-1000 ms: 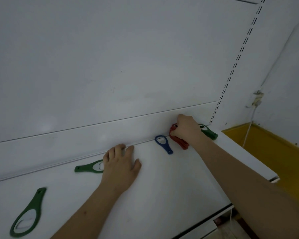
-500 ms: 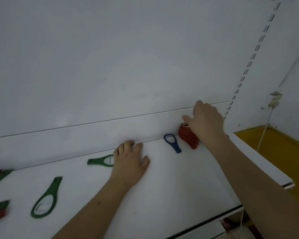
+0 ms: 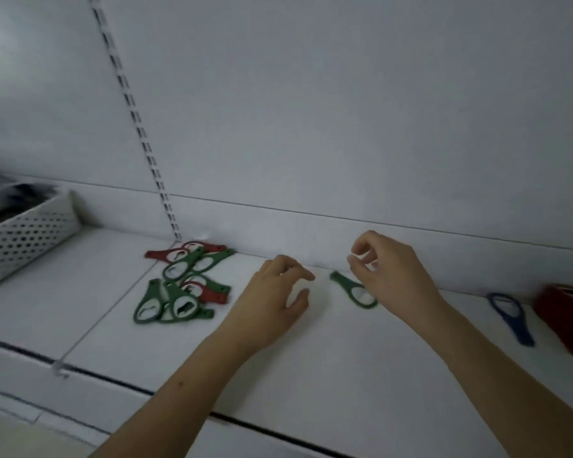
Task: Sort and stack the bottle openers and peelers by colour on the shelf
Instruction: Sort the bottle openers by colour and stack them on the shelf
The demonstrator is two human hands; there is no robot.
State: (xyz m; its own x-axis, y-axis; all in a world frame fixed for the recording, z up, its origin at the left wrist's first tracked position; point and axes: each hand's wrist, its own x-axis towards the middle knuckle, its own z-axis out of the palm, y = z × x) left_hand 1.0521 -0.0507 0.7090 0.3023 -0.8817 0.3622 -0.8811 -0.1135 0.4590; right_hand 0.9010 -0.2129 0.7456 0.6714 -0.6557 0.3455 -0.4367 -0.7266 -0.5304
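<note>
A loose heap of green and red bottle openers (image 3: 182, 285) lies on the white shelf (image 3: 311, 365) at left. One green opener (image 3: 351, 289) lies alone near the back wall, between my hands. My right hand (image 3: 387, 276) hovers just above its ring end with fingers loosely curled, holding nothing. My left hand (image 3: 272, 299) hangs over the shelf to the left of that opener, fingers relaxed, empty. A blue opener (image 3: 510, 319) lies to the right, beside a red stack of openers (image 3: 566, 319) at the frame's edge.
A white perforated basket (image 3: 24, 233) holding dark items stands at the far left. A slotted upright (image 3: 139, 137) runs up the back wall above the heap. The shelf's front edge (image 3: 278, 434) has a dark strip.
My view swung left, bringing the heap and basket into sight. My right hand left the red stack and moved left over the lone green opener. My left hand lifted off the shelf.
</note>
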